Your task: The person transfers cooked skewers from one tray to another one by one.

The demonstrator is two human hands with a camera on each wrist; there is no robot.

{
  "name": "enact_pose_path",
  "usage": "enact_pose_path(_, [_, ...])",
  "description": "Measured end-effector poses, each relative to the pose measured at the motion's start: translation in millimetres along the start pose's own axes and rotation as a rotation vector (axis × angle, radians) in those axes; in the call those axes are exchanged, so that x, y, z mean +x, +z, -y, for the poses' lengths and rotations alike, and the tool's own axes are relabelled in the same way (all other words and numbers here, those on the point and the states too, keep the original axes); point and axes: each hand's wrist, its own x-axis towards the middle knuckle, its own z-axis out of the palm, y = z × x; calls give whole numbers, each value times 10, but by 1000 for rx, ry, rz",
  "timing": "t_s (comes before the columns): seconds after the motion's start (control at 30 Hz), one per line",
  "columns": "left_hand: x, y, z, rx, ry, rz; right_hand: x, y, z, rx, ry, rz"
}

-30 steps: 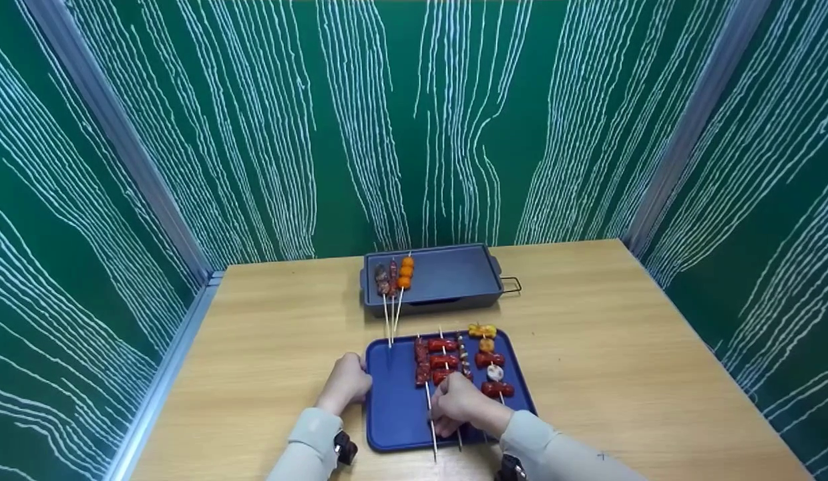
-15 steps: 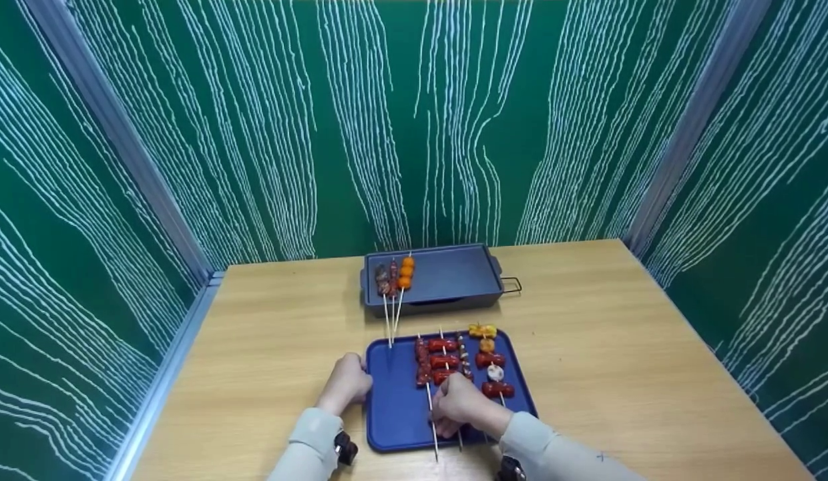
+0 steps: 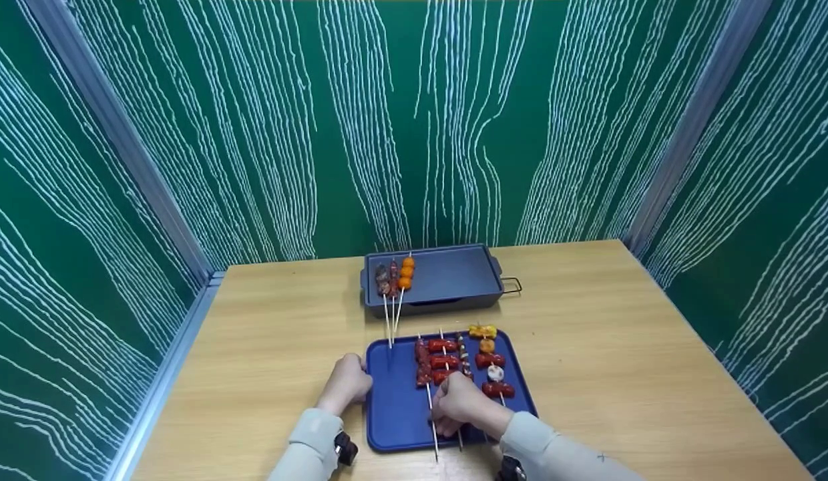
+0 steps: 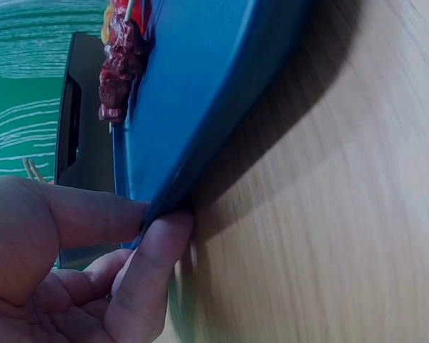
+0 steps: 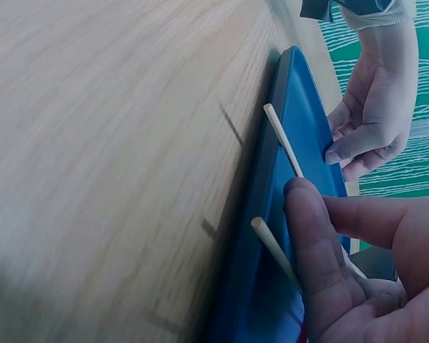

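My left hand (image 3: 348,383) pinches the left rim of the blue tray (image 3: 390,427); in the left wrist view the thumb and a finger (image 4: 157,257) close on that edge. Over the tray's front part, my right hand (image 3: 457,404) pinches the bare stick of the leftmost skewer, a dark red meat skewer (image 3: 423,364), which lies on the tray. Its stick end (image 5: 282,139) pokes out past the fingertips in the right wrist view. Beside it lie a red skewer (image 3: 443,361), a thin skewer (image 3: 463,354) and a mixed skewer (image 3: 495,374); the right hand partly hides their sticks.
Behind the tray stands a dark grill pan (image 3: 447,274) with a wire handle (image 3: 513,285) on its right. On its left side lie two meat skewers (image 3: 383,280) and an orange ball skewer (image 3: 405,272), sticks reaching over the tray's back rim. Green patterned walls (image 3: 254,133) surround the wooden table (image 3: 274,321).
The leftmost meat skewer has shifted very slightly to the right at its meat and stick end. Both hands and the tray stay practically where they were.
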Motion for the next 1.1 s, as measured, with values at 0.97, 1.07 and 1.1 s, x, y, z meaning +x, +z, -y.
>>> enact_pose_path(0.97, [17,-12,17,-6,17,6,181,-357,603,-44,11,-165])
enact_pose_path(1.07, [31,-5,36,-16,18,10,201,-393,683,-46,6,-171])
enact_pose_path(1.1, [35,-4,39,-22,13,11,202,-404,709,-48,0,-172])
